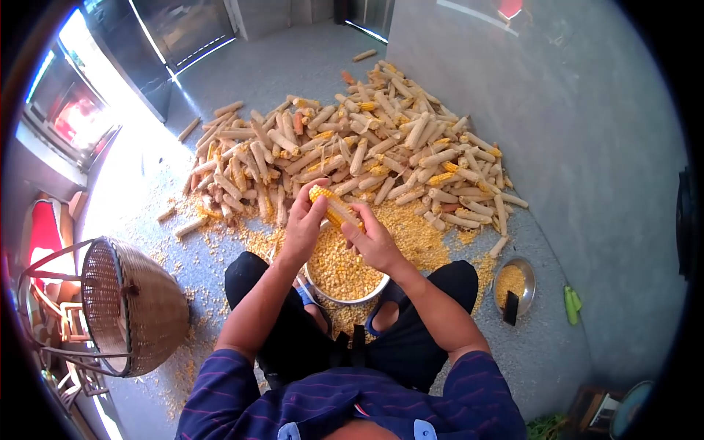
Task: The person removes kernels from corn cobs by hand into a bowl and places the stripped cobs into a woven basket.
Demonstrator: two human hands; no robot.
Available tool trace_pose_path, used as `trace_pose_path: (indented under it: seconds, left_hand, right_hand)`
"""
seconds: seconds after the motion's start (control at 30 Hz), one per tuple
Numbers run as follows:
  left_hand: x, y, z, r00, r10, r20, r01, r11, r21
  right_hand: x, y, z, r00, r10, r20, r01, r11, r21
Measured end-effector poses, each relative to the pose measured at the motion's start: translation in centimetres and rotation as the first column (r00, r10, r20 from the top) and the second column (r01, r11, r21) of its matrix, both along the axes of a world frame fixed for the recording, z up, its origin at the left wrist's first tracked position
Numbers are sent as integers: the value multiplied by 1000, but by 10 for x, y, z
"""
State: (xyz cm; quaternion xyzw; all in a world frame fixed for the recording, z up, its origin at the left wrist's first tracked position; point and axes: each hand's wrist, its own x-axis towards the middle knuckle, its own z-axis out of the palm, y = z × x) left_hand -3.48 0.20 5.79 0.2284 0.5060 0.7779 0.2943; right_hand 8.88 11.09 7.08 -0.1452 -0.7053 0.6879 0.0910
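Between my hands is a corn cob [336, 208], held at a slant, with yellow kernels on it and a pale stripped strip along its side. My left hand [303, 218] is closed around its upper left end. The lower right end is gripped by my right hand [372, 238], thumb on the cob. Right below them stands a white basin [349, 300] between my feet, filled with loose yellow corn kernels [341, 270]. Just beyond, a big heap of mostly bare corn cobs [345, 139] lies on the floor.
Loose kernels are scattered over the grey floor [220, 271]. A wicker basket [150, 308] lies tipped at the left. On the right are a metal bowl [529, 273] with yellow grains and a dark object, and a green item [572, 304]. A grey wall [572, 132] rises behind them.
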Motion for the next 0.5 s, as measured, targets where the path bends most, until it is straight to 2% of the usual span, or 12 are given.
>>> trace_pose_path:
  seconds: [0.03, 0.07, 0.1, 0.23, 0.27, 0.33, 0.4, 0.43, 0.47, 0.5]
  left_hand:
    - [4, 5, -2, 1000, 2, -1, -2, 1000, 6]
    - [7, 6, -4, 1000, 5, 0, -5, 1000, 9]
    - [9, 2, -5, 998, -28, -56, 22, 994, -108]
    - [5, 5, -29, 998, -14, -61, 5, 988, -151]
    - [7, 5, -30, 998, -15, -54, 6, 988, -156]
    - [10, 4, -34, 983, -11, -182, -41, 959, -280]
    - [10, 5, -34, 992, -7, -127, -27, 965, -261]
    - [10, 4, -32, 997, -7, -82, -16, 961, -277]
    - [9, 1, -31, 999, -5, -34, -5, 955, -296]
    - [5, -3, -40, 999, -11, -30, 2, 951, -310]
  right_hand:
    - [0, -1, 5, 997, -54, 60, 33, 951, 308]
    - [0, -3, 6, 987, -122, 103, 39, 810, 585]
    - [-3, -4, -2, 986, -150, 75, 72, 782, 619]
    - [-6, -1, -19, 987, -162, 2, 122, 751, 649]
    - [-9, 2, -32, 975, -212, 66, 130, 786, 605]
    - [-12, 5, -56, 955, -261, 138, 143, 819, 555]
    - [-11, 6, -69, 972, -184, 148, 132, 942, 307]
    - [-8, 2, -53, 976, -84, 202, 115, 982, -148]
    - [-7, -1, -50, 975, -82, 206, 113, 983, -146]
    - [-6, -6, -49, 974, -66, 215, 143, 918, -369]
